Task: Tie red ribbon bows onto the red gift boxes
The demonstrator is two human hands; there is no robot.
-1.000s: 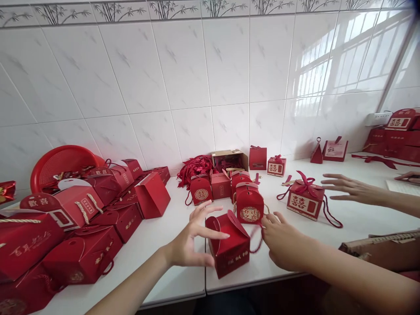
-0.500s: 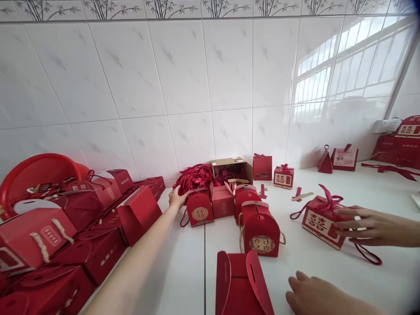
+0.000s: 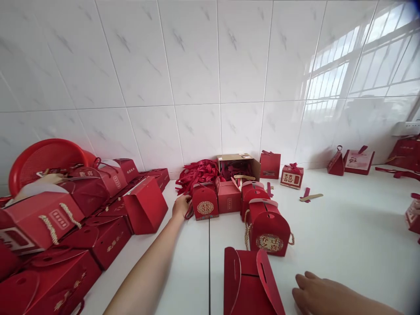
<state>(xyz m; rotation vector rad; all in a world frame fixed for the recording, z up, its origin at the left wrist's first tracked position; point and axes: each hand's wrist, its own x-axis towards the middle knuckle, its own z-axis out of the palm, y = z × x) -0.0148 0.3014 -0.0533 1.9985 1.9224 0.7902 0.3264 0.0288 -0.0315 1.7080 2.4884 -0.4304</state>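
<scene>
My left hand point(image 3: 181, 208) reaches forward to the left side of a small red gift box point(image 3: 205, 204) with a round gold emblem and a dark red cord loop. Its fingers are bent around that side by the cord; the fingertips are partly hidden. My right hand point(image 3: 320, 292) rests low on the white table, back up, fingers curled under, and no object shows in it. Between my arms stands a red box point(image 3: 249, 282) with curved, slotted top flaps. Just beyond it is a red box point(image 3: 269, 229) with gold characters and rope handles.
Red boxes point(image 3: 82, 245) crowd the left, by a red plastic basket point(image 3: 19, 166) with a blurred pale shape before it. Red ribbons point(image 3: 200, 175) and an open carton point(image 3: 239, 157) lie along the tiled wall. A ribbon-topped box point(image 3: 414, 214) sits at the right edge.
The view has tilted down and shifted left. Another person's hand, which was on the ribbon-topped box at right, is gone from view, and that box has moved right to the edge.
</scene>
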